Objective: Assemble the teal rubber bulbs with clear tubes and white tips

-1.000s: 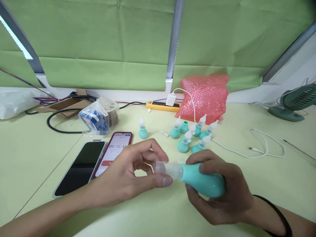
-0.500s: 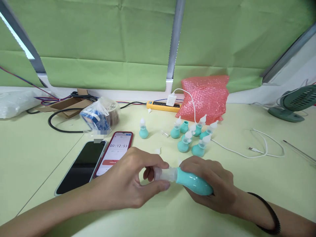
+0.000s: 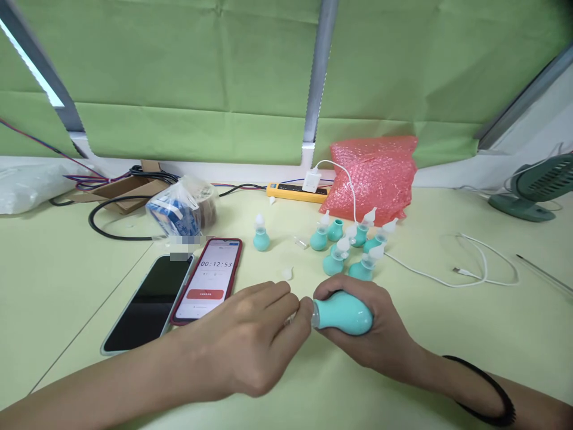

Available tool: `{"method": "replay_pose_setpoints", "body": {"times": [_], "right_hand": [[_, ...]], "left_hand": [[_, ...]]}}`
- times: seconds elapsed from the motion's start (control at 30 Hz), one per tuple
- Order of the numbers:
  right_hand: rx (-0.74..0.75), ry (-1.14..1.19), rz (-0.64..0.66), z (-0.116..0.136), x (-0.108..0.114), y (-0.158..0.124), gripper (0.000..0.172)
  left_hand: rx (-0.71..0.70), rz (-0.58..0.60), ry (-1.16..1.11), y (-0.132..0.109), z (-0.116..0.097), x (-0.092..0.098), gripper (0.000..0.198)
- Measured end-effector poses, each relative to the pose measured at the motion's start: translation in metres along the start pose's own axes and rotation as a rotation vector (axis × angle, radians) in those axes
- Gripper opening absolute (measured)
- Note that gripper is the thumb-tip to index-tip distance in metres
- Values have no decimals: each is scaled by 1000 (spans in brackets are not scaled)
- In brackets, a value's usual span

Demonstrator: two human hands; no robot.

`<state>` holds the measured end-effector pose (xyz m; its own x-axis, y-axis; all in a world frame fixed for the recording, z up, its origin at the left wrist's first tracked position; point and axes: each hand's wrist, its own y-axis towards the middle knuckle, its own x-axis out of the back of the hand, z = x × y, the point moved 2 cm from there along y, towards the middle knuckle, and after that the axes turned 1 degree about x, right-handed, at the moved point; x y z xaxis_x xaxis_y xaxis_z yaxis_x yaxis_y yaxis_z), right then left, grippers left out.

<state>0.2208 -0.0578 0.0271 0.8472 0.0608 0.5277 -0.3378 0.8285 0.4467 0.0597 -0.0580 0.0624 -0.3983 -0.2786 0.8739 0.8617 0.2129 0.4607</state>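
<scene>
A teal rubber bulb [image 3: 344, 313] of a nasal aspirator lies sideways above the table, with my right hand [image 3: 387, 334] wrapped around it from the right. Its clear plastic tube [image 3: 315, 315] points left, and my left hand [image 3: 255, 343] is closed over that tube, hiding most of it. Beyond my hands stand several similar aspirators with white tips, one of them at the front right [image 3: 362, 270]. Another aspirator [image 3: 261, 239] stands alone to their left. A small white tip [image 3: 287, 274] lies just past my left hand.
At left lie a black-screened phone [image 3: 150, 304] and a red-cased phone [image 3: 206, 280] showing a timer. Behind are a plastic-wrapped bundle [image 3: 179, 209], a yellow power strip [image 3: 290, 193] and a pink bubble-wrap bag [image 3: 371, 179]. A white cable [image 3: 486, 263] and a green fan [image 3: 537, 185] are at right.
My left hand has turned over and closed its fingers around the clear tube, which was in plainer view before. My right hand and the bulb have shifted slightly up and left.
</scene>
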Motion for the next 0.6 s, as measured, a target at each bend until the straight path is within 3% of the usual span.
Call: {"method": "replay_pose_setpoints", "body": {"times": [0.17,0.33,0.47,0.6], "right_hand": [[-181,178,77,-2,-2,3,16],[-527,475,220,-9,-7,2,23],[-470,571,243,-14,-5,6,23],[-383,423,133,-20,4,13,15]], "left_hand": [[-102,42,28,4,-2,1,29],[-89,14,23,2,3,-4,27],[33,52,-79,-3,18,-9,25],[279,155,-136,-9,44,-1,37]]}}
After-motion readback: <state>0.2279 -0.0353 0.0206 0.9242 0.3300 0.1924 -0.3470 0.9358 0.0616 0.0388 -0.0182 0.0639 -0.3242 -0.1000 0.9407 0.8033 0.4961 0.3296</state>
